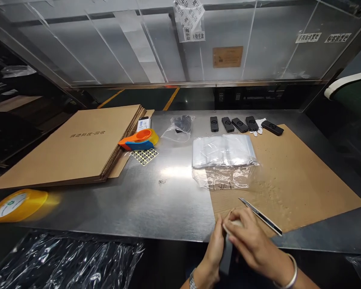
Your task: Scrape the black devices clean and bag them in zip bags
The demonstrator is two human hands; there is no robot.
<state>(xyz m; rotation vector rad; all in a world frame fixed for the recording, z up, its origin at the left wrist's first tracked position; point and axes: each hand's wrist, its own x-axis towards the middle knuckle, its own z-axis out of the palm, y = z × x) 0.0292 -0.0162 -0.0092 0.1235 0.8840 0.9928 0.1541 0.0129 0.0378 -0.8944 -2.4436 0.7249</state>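
Below the table's front edge, my left hand (pixel 213 249) is closed round a dark grey, block-shaped piece (pixel 226 257), held lengthwise towards me. My right hand (pixel 249 241) is bent over its far end, thumb and fingers pinched together. Between those fingers shows a small pale piece (pixel 233 227), too covered to name. Just beyond the right hand, a utility knife (pixel 261 216) lies slantwise on a brown cardboard sheet (pixel 301 180). Farther back, several black devices (pixel 228 124) with round marks stand in a row; a white glove (pixel 258 127) lies among them.
A stack of clear plastic bags (pixel 224 150) overlaps the cardboard. To the left are flattened cartons (pixel 69 144), a tape dispenser (pixel 140 138), a sticker sheet (pixel 144 156), a bag with dark parts (pixel 180 126) and a yellow tape roll (pixel 18 205). Black plastic-wrapped material (pixel 63 261) sits below the edge.
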